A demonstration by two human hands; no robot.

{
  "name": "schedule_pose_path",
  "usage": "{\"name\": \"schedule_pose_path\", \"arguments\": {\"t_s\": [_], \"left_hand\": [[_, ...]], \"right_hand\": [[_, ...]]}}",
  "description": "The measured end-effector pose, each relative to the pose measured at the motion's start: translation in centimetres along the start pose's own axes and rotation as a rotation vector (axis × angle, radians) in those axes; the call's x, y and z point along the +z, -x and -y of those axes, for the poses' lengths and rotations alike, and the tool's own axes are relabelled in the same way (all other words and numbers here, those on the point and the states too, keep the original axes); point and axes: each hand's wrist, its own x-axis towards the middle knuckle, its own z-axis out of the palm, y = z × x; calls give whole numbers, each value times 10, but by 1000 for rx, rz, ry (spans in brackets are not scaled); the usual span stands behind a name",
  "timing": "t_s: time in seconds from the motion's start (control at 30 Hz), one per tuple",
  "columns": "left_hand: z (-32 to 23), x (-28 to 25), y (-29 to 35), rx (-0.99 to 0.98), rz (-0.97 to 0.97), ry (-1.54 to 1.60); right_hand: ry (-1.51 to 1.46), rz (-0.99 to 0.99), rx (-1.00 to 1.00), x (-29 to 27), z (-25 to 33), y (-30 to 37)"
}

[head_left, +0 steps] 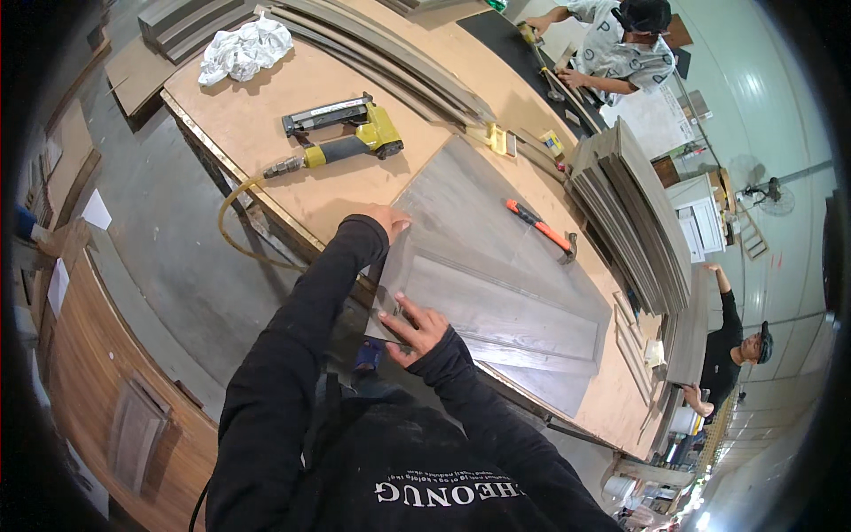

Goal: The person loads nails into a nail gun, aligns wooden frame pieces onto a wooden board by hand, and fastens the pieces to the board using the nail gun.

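Black shirt (399, 452), right hand (424, 330) spread on grey panel (505, 306), left hand (390, 221) at its edge, grip unclear

floor (186, 213): grey | wall (762, 106): pale green, right | workbench (244, 133): tan top | fan (773, 191): near wall | light (703, 520): bright, lower right

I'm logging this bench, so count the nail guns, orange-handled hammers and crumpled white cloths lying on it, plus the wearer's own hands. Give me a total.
Nail gun: 1
Orange-handled hammer: 1
Crumpled white cloth: 1
Wearer's hands, left hand and right hand: 2
Total: 5
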Motion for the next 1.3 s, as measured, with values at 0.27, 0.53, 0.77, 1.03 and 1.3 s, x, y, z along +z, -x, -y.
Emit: {"name": "schedule_pose_path", "arguments": {"t_s": [0.27, 0.53, 0.77, 1.03, 1.3], "left_hand": [[0, -3, 8, -1, -51, -47], [7, 0, 60, 85, -259, 248], [-21, 28, 197, -26, -477, 448], [-18, 56, 200, -93, -438, 650], [-30, 40, 193, -284, -245, 793]], "right_hand": [[14, -52, -33, 6, 8, -3], [-22, -34, -46, 9, 18, 2], [-37, -70, -46, 9, 18, -4], [-133, -127, -2, 24, 21, 0], [-144, -77, -19, 14, 13, -4]]}}
